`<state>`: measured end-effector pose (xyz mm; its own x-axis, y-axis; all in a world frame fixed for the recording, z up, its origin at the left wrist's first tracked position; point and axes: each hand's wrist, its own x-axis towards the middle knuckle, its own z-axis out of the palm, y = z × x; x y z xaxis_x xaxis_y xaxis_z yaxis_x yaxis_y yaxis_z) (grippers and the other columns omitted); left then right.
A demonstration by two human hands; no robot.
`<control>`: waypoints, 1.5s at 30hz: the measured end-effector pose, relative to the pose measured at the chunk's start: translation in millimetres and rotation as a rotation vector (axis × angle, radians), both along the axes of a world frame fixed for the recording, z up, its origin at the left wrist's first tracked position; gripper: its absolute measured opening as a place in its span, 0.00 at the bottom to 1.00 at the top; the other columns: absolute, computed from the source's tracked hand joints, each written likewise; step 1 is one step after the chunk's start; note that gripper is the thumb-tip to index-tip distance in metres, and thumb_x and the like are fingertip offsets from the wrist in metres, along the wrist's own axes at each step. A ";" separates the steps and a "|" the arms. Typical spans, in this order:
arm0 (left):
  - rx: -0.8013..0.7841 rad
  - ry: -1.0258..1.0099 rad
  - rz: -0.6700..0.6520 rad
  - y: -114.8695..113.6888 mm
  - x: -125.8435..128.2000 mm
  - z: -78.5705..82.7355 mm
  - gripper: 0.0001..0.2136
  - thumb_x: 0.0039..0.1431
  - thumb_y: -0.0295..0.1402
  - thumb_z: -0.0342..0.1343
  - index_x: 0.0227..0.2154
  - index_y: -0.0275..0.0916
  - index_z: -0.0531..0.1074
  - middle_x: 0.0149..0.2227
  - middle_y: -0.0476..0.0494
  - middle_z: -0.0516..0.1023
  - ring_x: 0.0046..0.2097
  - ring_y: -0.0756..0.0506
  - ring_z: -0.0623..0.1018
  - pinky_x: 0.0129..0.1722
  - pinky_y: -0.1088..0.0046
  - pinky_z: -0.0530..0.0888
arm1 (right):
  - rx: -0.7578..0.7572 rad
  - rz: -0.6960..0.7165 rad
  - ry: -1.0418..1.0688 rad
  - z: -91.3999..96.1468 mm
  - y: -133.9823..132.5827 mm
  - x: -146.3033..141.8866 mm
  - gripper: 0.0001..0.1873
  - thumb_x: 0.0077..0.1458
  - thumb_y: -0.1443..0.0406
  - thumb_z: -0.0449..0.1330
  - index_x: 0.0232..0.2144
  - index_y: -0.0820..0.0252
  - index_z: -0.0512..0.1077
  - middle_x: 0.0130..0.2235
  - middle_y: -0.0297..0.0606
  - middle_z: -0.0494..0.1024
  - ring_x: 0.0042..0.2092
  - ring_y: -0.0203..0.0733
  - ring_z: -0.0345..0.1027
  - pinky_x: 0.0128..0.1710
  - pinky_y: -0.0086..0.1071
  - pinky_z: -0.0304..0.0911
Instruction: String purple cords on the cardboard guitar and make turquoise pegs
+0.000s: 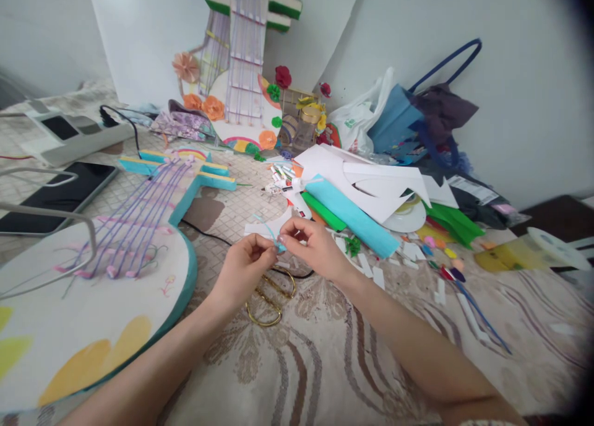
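1. Paper strip, thin and light blue, is the thing in work. It is narrow and curly; one loose end rises up and to the left from the fingertips, and the lower part makes a small crumpled knot of the same blue colour.

2. Left hand comes from below. Its fingers are closed in a pinch on the lower part of the strip, with the thumb on top.

3. Right hand comes from the right side. Its fingers are also closed, pinching the same small blue knot, so the fingertips of both hands nearly touch each other.

4. The strip is exactly between the two pinches, held in the air above the patterned cloth. I cannot tell how long the hidden part inside the fingers is.

5. Just below the left fingers lie scissors with golden handles, flat on the cloth and partly covered by the left wrist.

6. To the left of the left hand lies a paper guitar with a teal edge and purple strings.

7. Behind the right fingers, near, lies a light blue paper roll beside a green one, and white cut sheets lie over them.

8. To the right of the right hand, small coloured paper pieces are scattered on the cloth.

9. Well behind both hands, a second paper guitar with paper flowers stands upright against the wall.
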<state>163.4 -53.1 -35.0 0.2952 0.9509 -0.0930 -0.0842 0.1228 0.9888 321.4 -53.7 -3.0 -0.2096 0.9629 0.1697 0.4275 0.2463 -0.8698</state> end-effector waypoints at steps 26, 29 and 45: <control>-0.028 -0.071 0.108 1.3 -0.5 0.3 0.08 0.49 0.34 0.59 0.25 0.36 0.68 0.24 0.52 0.70 0.27 0.52 0.69 0.30 0.75 0.66 | 0.106 0.057 -0.070 -10.0 0.4 1.5 0.06 0.55 0.69 0.57 0.37 0.58 0.70 0.36 0.35 0.75 0.38 0.36 0.69 0.38 0.31 0.65; -0.009 -0.060 0.110 1.0 -0.4 0.3 0.07 0.48 0.34 0.59 0.25 0.37 0.68 0.24 0.52 0.70 0.27 0.51 0.69 0.30 0.75 0.66 | 0.038 0.037 -0.030 -8.5 0.9 0.0 0.05 0.56 0.67 0.56 0.36 0.59 0.70 0.35 0.35 0.76 0.37 0.35 0.69 0.36 0.29 0.65; 0.071 -0.016 0.056 -1.9 1.7 3.7 0.06 0.50 0.32 0.58 0.24 0.37 0.67 0.24 0.51 0.70 0.28 0.51 0.69 0.30 0.75 0.66 | -0.079 0.015 0.108 -13.5 9.3 0.0 0.06 0.56 0.65 0.56 0.37 0.60 0.69 0.35 0.35 0.75 0.37 0.35 0.68 0.36 0.29 0.64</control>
<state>165.2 -55.0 -31.3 0.2428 0.9699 -0.0201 -0.1052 0.0469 0.9933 321.3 -44.4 -16.5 -0.2091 0.9710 0.1160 0.3268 0.1812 -0.9276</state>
